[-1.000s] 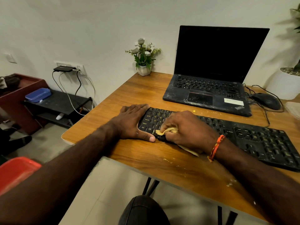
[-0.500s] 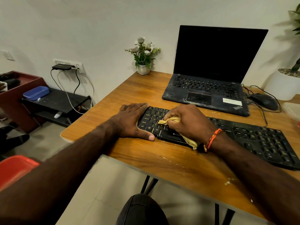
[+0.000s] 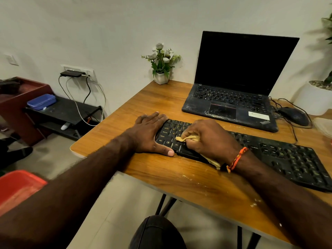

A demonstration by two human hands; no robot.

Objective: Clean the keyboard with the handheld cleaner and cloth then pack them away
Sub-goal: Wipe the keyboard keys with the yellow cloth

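A long black keyboard [image 3: 280, 155] lies across the wooden table [image 3: 188, 182]. My left hand [image 3: 149, 133] rests flat against the keyboard's left end, fingers apart, thumb along the front edge. My right hand [image 3: 210, 139] is closed on a crumpled yellow cloth [image 3: 186, 138], pressed onto the left keys; a tail of the cloth [image 3: 214, 163] sticks out under my wrist. No handheld cleaner is in view.
An open black laptop [image 3: 233, 97] stands behind the keyboard, with a black mouse [image 3: 294, 115] and cables to its right. A small flower pot [image 3: 161, 76] sits at the back. Crumbs dot the table front. A low black shelf [image 3: 62, 112] stands left.
My right hand with the cloth has rubbed back and forth a little over the left keys. My left hand has stayed against the keyboard's end.
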